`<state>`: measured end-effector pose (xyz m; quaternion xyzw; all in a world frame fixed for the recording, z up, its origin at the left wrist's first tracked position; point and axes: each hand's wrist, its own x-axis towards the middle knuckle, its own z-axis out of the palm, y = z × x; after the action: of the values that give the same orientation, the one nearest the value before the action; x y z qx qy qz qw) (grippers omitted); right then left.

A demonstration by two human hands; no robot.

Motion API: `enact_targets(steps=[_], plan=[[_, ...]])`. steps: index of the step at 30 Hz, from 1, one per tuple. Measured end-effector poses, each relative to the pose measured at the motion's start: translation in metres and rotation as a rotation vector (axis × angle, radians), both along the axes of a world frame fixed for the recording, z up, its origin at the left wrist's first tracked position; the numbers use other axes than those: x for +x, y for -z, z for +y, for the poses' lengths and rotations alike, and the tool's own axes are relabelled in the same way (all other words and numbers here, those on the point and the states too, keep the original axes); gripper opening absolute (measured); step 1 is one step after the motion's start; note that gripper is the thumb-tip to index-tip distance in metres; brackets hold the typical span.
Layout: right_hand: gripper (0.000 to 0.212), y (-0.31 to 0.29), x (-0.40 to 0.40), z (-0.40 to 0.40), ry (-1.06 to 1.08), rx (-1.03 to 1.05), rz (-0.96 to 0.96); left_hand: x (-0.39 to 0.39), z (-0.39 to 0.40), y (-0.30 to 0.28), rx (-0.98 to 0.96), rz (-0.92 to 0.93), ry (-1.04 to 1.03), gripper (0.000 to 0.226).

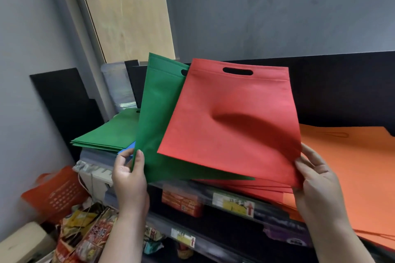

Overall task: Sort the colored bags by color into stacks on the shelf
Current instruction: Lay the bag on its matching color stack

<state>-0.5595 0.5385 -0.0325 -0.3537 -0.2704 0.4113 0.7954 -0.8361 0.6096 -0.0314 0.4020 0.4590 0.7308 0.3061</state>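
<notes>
At far left, low down, an orange-red tote slumped against the grey wall, above a heap of printed snack packets. Further right, a flat stack of green bags lying on the shelf, with a sliver of blue bag peeking out beneath its right edge. Just beside that, the left hand, thumb and fingers pinched on the lower left corner of a green bag held upright and tilted, cut-out handle at the top. Overlapping its right side and in front of it, a red bag, also lifted, with an oval handle slot near the top edge and a soft dent in the middle. Below it, a low stack of red bags on the shelf. At the red bag's lower right corner, the right hand, fingers and thumb loosely closed on the fabric edge. Furthest right, a wide pile of orange bags spread across the shelf. Behind everything, grey wall and a pale wooden board leaning upright.
</notes>
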Motion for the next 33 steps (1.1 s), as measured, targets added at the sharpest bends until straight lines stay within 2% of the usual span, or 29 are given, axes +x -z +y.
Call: enact_targets(steps=[12, 18, 24, 33], plan=[[0.035, -0.004, -0.070, 0.064, -0.030, -0.051, -0.072, -0.073, 0.065, 0.000, 0.018, -0.172, 0.030, 0.015], [0.036, -0.008, -0.124, 0.111, -0.024, -0.003, -0.082, -0.128, 0.120, 0.003, 0.022, -0.176, 0.038, 0.011], [0.037, -0.016, -0.192, 0.163, -0.031, 0.025, -0.070, -0.206, 0.184, 0.003, 0.039, -0.125, 0.088, 0.010], [0.039, -0.017, -0.274, 0.229, -0.029, 0.023, -0.132, -0.300, 0.279, 0.007, -0.051, 0.061, 0.103, 0.014]])
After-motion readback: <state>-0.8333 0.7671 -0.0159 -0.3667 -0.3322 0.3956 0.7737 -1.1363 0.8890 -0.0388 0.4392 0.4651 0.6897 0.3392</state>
